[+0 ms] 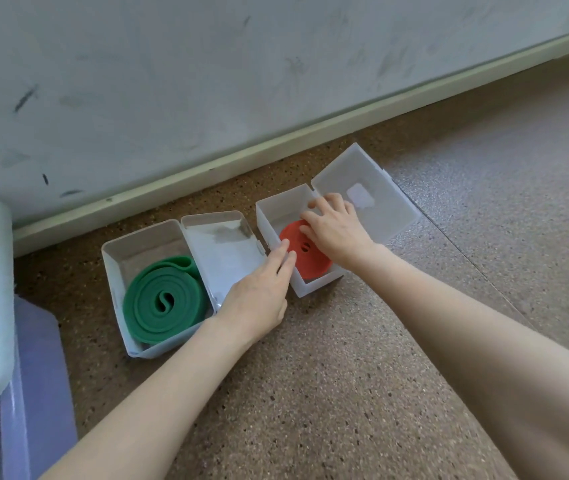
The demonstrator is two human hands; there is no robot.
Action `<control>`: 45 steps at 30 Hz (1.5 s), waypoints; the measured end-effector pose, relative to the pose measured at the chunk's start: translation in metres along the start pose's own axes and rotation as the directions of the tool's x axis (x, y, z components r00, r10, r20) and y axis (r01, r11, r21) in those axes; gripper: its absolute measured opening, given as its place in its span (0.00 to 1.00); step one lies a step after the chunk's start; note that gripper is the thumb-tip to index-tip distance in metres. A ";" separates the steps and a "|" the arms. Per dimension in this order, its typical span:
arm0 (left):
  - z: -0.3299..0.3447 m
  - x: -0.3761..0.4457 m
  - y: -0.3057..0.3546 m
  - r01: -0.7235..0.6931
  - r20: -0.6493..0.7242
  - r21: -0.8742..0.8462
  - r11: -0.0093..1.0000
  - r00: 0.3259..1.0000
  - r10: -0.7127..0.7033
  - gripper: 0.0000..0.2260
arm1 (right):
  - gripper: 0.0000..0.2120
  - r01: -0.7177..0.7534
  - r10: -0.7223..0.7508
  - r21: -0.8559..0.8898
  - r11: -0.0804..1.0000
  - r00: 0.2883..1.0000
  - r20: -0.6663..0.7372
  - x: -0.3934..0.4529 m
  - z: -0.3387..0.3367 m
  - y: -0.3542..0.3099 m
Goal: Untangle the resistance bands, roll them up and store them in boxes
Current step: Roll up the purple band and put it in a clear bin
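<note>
Red band coiled in right box; green band fills left box.

A green resistance band lies rolled into a flat spiral inside the left translucent white box, its loose outer end bulging toward the far corner; that box's hinged lid lies open to the right; beside it, an orange-red band, also coiled, sits in the right box, partly covered by fingers; this box's lid is swung open to the right; both boxes stand on the speckled floor near the wall.
</note>
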State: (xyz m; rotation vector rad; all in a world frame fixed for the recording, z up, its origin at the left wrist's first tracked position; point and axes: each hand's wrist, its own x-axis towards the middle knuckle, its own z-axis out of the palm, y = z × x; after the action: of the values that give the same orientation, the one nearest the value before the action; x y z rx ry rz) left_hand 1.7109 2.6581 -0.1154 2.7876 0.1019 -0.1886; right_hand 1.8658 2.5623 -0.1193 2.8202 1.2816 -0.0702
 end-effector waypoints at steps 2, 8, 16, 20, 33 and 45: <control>-0.003 -0.001 0.000 0.019 0.039 -0.038 0.999 0.999 -0.017 0.30 | 0.16 -0.024 0.025 0.039 0.999 1.000 -0.012 -0.015 -0.002 -0.004; -0.020 -0.044 0.006 0.087 -0.121 -0.159 0.984 0.987 -0.107 0.20 | 0.16 -0.047 0.068 0.221 0.974 0.994 -0.087 -0.057 -0.031 -0.044; -0.020 -0.277 0.012 0.310 -0.188 -0.413 0.856 0.891 -0.413 0.13 | 0.12 -0.043 -0.037 0.600 0.799 0.992 0.121 -0.160 -0.064 -0.203; -0.004 -0.399 -0.001 0.535 -0.025 -0.335 0.776 0.818 -0.575 0.16 | 0.12 -0.030 -0.215 0.635 0.772 0.928 0.305 -0.224 -0.046 -0.295; 0.030 -0.497 -0.012 0.730 0.118 -0.415 0.544 0.635 -0.763 0.22 | 0.16 -0.379 0.091 0.336 0.862 0.768 0.634 -0.356 -0.013 -0.364; -0.148 -0.449 0.038 0.258 -0.316 -0.489 0.833 0.837 -0.446 0.32 | 0.17 0.263 -0.286 0.282 0.923 0.957 0.043 -0.323 -0.255 -0.319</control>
State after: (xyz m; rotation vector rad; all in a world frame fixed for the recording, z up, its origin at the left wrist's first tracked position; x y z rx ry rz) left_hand 1.2881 2.6520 0.0992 2.2898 0.6978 0.3189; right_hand 1.4191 2.5436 0.1481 2.7876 1.7637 -0.4011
